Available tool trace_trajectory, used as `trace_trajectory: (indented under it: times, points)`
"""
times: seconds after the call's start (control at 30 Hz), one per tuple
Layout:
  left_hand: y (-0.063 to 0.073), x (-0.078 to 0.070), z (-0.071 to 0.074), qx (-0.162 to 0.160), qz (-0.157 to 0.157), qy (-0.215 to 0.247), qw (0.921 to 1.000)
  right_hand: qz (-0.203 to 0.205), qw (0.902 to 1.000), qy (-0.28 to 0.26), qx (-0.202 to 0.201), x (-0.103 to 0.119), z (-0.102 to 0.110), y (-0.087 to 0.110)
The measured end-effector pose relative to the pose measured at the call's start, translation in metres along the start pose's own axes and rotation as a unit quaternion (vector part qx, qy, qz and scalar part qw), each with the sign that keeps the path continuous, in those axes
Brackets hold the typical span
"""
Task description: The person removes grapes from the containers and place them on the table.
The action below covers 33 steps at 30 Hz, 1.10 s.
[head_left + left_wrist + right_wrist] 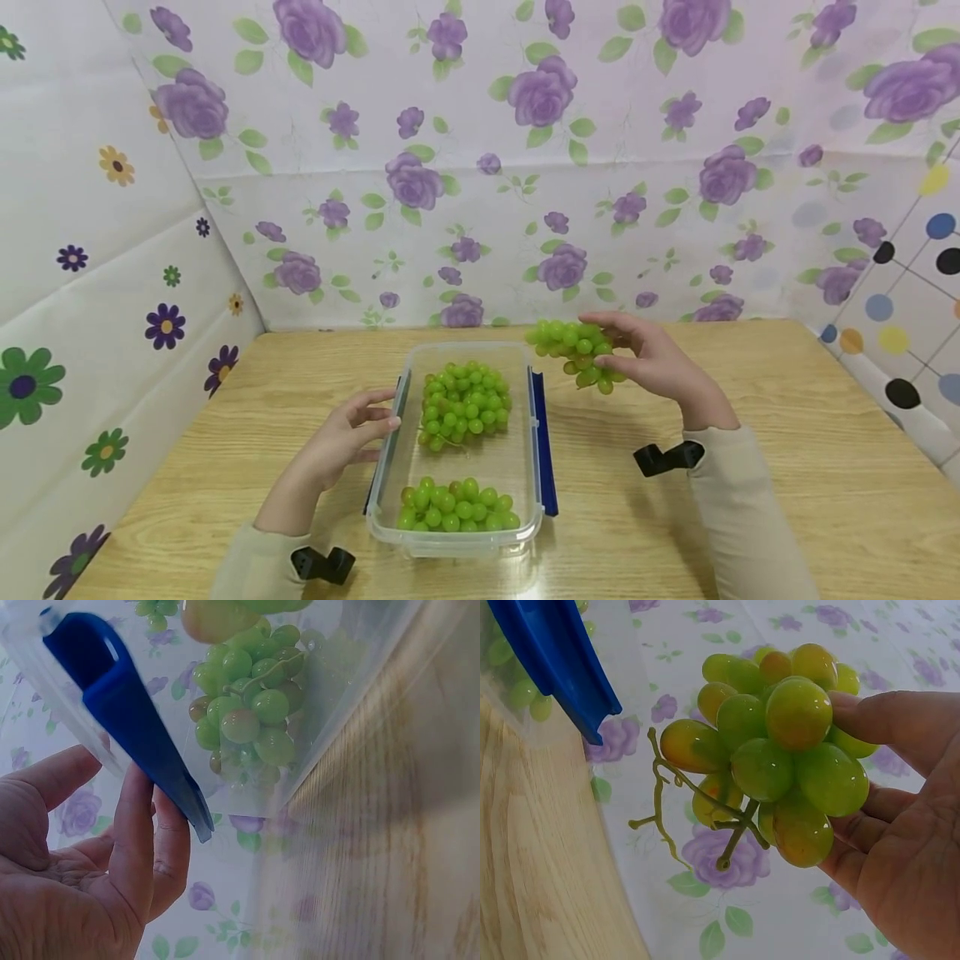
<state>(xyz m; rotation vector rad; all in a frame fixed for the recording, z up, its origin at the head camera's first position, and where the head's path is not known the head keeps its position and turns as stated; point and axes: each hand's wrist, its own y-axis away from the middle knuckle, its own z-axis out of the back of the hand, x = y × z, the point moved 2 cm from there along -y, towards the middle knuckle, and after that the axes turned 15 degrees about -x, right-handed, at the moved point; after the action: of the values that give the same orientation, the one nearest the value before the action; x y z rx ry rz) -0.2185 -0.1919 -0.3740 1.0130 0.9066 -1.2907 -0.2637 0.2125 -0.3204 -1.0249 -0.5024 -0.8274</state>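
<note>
Head view: held grape bunch [583,346] slants lengthwise down to the right.

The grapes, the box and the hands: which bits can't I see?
Head view: the floor of the clear box under the middle bunch, which covers it.
Right wrist view: some fingertips of the right hand, hidden behind the held bunch.
Right wrist view: most of the box, cut off by the left edge.
Left wrist view: the nearest grapes, cut off by the top edge.

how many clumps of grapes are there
3: the held clump in the right hand, the far clump toward the box's far end, the near clump at its near end. The far clump may hide more bunches.
</note>
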Motion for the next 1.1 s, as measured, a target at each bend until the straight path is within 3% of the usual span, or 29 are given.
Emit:
trace_trajectory:
  times: [0.2,0.73,1.1]
  points:
    - [-0.002,0.000,-0.001,0.003,0.000,0.000,1.0000,0.010,0.9998,-0.010,0.010,-0.008,0.001,0.000]
    - [-0.001,0.002,-0.002,0.006,0.001,0.003,1.0000,-0.018,0.9993,-0.018,0.027,-0.029,0.000,0.002]
    - [-0.002,0.001,-0.002,-0.001,0.004,-0.004,1.0000,-0.059,0.9980,-0.002,0.022,-0.041,0.002,0.003]
